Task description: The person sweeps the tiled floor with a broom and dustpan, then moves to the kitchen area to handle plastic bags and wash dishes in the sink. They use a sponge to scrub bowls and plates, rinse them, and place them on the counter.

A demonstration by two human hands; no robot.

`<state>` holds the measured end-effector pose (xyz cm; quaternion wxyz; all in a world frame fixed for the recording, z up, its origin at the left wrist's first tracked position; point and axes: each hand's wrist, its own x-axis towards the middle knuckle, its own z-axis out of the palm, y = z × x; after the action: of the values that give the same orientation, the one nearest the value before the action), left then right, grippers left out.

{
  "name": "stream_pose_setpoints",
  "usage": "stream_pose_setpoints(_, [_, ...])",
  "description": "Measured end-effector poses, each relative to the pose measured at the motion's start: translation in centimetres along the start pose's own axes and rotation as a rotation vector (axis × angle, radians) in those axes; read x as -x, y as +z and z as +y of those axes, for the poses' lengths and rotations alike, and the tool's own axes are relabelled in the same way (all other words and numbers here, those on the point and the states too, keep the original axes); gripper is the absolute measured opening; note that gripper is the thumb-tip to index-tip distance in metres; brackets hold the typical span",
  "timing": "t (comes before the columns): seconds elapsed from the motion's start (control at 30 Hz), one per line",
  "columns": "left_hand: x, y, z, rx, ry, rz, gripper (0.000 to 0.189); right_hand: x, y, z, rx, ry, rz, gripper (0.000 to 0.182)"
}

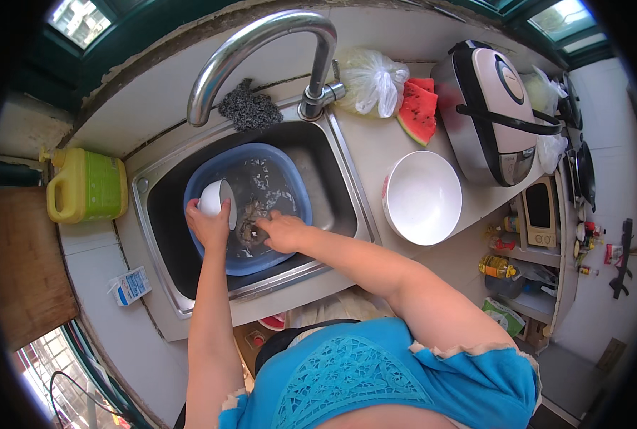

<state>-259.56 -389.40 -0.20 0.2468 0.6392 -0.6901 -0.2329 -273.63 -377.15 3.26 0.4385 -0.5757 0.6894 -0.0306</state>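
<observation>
A white bowl, tipped on its side, is gripped by my left hand at the left of a blue plastic basin. Cloudy water with patches of foam fills the basin, which sits in a stainless steel sink. Over the water reaches my right hand, its fingertips at a brownish, crumpled thing partly under the surface. Whether that thing is a cloth, and whether the fingers hold it, I cannot tell.
A chrome faucet arches above the sink, with a dark mesh scrubber behind. To the right are a large white bowl, watermelon slices, a knotted plastic bag and a rice cooker. A yellow-green jug stands left.
</observation>
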Motion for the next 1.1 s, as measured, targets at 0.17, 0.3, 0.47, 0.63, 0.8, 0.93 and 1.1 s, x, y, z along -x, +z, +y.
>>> stream_pose_setpoints(0.17, [2.4, -4.0, 1.2, -0.153, 0.266, 0.045, 0.074, -5.3, 4.6, -2.5, 0.286, -0.036, 0.022, 0.047])
stream_pose_setpoints(0.3, [3.2, -4.8, 0.6, -0.133, 0.177, 0.004, 0.076, -8.6, 7.9, 0.8, -0.041, 0.0, 0.04, 0.028])
stream_pose_setpoints(0.47, [3.4, -3.0, -1.7, 0.138, -0.041, 0.021, 0.066, -4.9, 2.4, -1.9, -0.697, -0.085, 0.263, 0.012])
stream_pose_setpoints(0.63, [3.2, -1.8, -0.5, 0.794, -0.261, -0.06, 0.05, -6.6, 1.5, -4.7, -1.509, -0.076, 0.18, 0.013])
stream_pose_setpoints(0.8, [3.2, -2.1, 0.9, 1.088, -0.454, -0.135, 0.05, -7.7, 1.8, -6.3, -1.575, -0.218, 0.221, 0.026])
stream_pose_setpoints(0.93, [1.9, -3.0, -0.7, 1.06, -0.494, -0.207, 0.048, -4.9, 1.8, -5.6, -0.379, -0.578, 0.32, 0.018])
stream_pose_setpoints(1.1, [0.2, -6.2, -0.7, 0.757, -0.511, -0.771, 0.046, -1.3, -0.6, -1.0, 0.506, -0.907, 0.438, 0.017])
